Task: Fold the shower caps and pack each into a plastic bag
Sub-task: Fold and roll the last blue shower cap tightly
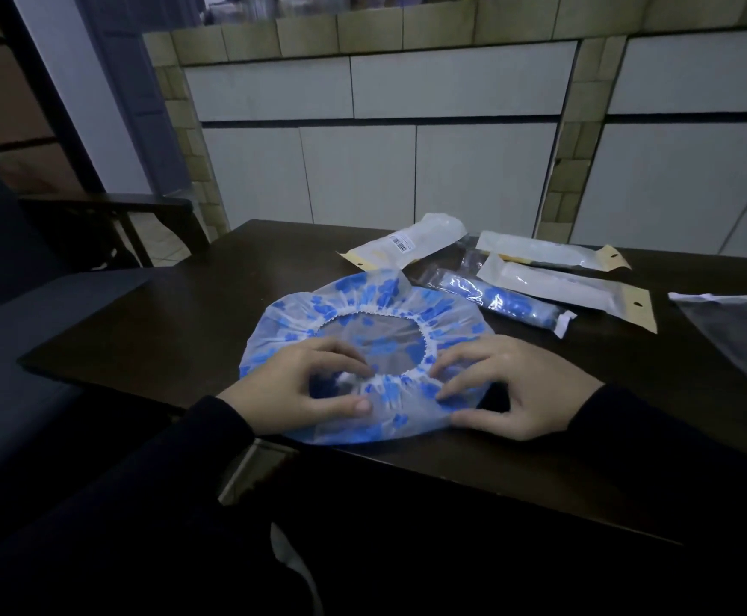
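Dark table (194, 313), cap (447, 313) near edge

Barcode sticker (400, 245) on white packet (411, 242); digits illegible.

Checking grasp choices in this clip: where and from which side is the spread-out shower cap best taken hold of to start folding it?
Judging by its pose, grip the shower cap at its near edge, coming from the person's side. It lies flat, opening up, with the gathered elastic ring raised. The left hand and right hand already pinch there, so that edge could be lifted and folded away over the opening.
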`<state>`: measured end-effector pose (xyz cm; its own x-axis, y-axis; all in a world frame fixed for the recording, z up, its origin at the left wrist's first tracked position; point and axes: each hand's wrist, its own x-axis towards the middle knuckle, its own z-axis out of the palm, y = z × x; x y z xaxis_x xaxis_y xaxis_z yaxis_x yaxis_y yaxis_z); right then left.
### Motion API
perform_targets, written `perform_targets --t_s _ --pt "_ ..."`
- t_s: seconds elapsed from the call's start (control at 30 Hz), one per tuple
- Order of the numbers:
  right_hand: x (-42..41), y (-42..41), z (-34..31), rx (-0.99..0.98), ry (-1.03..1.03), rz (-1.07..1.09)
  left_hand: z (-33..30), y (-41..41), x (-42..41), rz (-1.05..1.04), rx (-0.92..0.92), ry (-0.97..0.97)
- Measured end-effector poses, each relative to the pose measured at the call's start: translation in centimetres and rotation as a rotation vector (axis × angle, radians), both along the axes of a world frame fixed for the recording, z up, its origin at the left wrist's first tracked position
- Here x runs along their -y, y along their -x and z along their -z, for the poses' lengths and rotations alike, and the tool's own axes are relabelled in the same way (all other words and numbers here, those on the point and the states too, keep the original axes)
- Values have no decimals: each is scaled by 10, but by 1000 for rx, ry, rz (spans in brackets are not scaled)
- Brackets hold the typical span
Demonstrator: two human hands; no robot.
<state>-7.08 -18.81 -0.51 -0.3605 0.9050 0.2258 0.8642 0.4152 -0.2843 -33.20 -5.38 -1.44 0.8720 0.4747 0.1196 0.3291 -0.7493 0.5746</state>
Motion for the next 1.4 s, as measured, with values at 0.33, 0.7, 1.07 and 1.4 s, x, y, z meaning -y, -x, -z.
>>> perform_targets --t_s 0.33,0.7,1.07,1.4 --pt "-22 -1 -7 -414 -295 460 -24 16 -14 -31 76 147" --pt "-37 -11 -6 -586 -70 477 -35 9 -46 -532 133 22" --pt "-44 -18 4 -115 58 839 -1 -16 -59 -707 -250 -311" --pt "-44 19 -11 126 -435 691 -14 -37 -44 -547 58 -891"
